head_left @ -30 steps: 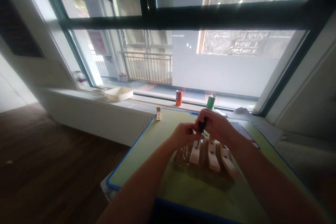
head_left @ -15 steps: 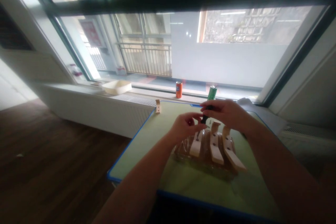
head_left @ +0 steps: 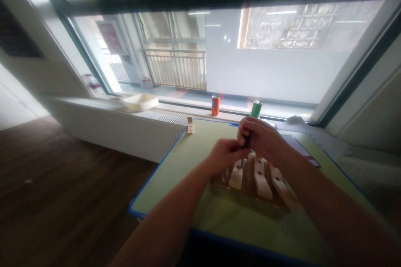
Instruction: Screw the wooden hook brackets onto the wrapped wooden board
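My right hand (head_left: 262, 137) is closed around the black handle of a screwdriver (head_left: 247, 141). Just below it, my left hand (head_left: 226, 153) pinches the tool's lower part, its fingertips close to the shaft. The shaft points down at the leftmost pale wooden piece (head_left: 236, 179); its tip is too blurred to make out. Beside that piece are a middle wooden piece (head_left: 263, 184) with dark holes and a right one (head_left: 280, 183), partly behind my right wrist. All three sit on a brown base (head_left: 249, 196) that looks wrapped in clear plastic.
The green table (head_left: 175, 179) has a blue edge. A small wooden piece with holes (head_left: 190, 126) stands at its far left corner. A flat tablet-like object (head_left: 300, 150) lies at right. An orange can (head_left: 215, 105), a green can (head_left: 256, 109) and a cream tray (head_left: 141, 102) stand by the window.
My right hand has turned and wrapped more fully around the screwdriver handle, with its forearm lower. My left hand stays at the tool's lower part. The flat object at right has come into view.
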Demonstrator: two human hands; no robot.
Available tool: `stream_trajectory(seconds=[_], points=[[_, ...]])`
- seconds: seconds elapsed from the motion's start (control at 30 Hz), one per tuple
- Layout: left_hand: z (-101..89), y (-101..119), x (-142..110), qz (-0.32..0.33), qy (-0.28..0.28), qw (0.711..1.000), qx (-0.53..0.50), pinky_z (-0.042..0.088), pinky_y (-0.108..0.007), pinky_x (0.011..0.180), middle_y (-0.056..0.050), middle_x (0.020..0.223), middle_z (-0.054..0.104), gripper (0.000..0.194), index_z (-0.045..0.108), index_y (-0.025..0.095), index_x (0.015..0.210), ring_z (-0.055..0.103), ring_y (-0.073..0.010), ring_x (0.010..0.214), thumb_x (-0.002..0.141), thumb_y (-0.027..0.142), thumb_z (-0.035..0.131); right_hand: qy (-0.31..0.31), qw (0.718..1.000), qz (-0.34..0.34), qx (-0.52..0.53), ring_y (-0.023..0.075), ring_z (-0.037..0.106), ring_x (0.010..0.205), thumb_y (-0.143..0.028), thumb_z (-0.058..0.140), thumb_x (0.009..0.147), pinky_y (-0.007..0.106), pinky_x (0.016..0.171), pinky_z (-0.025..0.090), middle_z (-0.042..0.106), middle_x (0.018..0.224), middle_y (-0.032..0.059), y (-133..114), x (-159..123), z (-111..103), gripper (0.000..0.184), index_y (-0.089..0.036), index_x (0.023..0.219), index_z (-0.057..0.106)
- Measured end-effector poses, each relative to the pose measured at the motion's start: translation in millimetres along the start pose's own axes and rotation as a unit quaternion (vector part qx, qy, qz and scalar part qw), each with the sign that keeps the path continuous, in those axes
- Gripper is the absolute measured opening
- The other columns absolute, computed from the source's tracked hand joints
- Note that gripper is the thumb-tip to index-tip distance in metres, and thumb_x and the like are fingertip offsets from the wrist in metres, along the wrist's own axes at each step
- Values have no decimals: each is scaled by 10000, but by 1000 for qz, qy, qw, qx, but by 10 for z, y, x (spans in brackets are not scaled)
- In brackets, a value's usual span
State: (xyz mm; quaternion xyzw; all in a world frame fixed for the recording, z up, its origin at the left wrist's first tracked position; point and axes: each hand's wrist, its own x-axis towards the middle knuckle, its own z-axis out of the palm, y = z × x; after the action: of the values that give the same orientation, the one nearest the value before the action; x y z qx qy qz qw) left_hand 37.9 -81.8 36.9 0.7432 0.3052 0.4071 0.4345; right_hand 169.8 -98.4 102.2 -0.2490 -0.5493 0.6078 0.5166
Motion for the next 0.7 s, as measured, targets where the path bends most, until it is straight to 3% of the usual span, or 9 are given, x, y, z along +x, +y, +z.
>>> stream_trajectory(seconds=[0.17, 0.3, 0.4, 0.53, 0.7], points=[[-94, 1, 18, 8, -69, 997, 35, 328, -203, 494, 10, 630, 531, 359, 650, 106, 799, 430, -73, 548, 657, 435, 662, 24, 995, 8, 93, 64, 243, 368, -267, 546, 781, 241, 369, 200, 239, 440, -75, 9, -12, -2, 371, -198, 493, 323], [-276, -15, 68, 1, -231, 971, 68, 401, -224, 617, -25, 822, 588, 404, 674, 156, 954, 514, -119, 707, 616, 375, 710, 30, 993, 2, 113, 64, 167, 345, -228, 514, 767, 248, 359, 159, 173, 396, -80, 12, -51, -53, 399, -201, 452, 272], [-379, -55, 99, 4, -304, 951, 56, 418, -254, 777, -40, 1031, 569, 467, 637, 197, 1067, 532, -162, 893, 620, 307, 720, 40, 991, -15, 125, 62, 165, 341, -212, 495, 759, 242, 354, 136, 171, 395, -76, 29, -75, -69, 400, -194, 441, 255], [-389, -77, 106, -12, -317, 947, 47, 401, -272, 845, -34, 1111, 544, 501, 612, 221, 1105, 517, -181, 976, 627, 327, 719, 46, 992, -23, 116, 59, 170, 347, -220, 496, 754, 234, 356, 143, 180, 406, -76, 40, -102, -50, 388, -193, 452, 254], [-319, 0, 83, -14, -298, 953, 52, 407, -276, 797, -38, 984, 578, 493, 633, 192, 1067, 526, -186, 905, 614, 361, 724, 26, 994, -51, 92, 56, 181, 346, -227, 513, 754, 234, 363, 142, 186, 402, -74, -9, -86, -20, 400, -191, 443, 263]])
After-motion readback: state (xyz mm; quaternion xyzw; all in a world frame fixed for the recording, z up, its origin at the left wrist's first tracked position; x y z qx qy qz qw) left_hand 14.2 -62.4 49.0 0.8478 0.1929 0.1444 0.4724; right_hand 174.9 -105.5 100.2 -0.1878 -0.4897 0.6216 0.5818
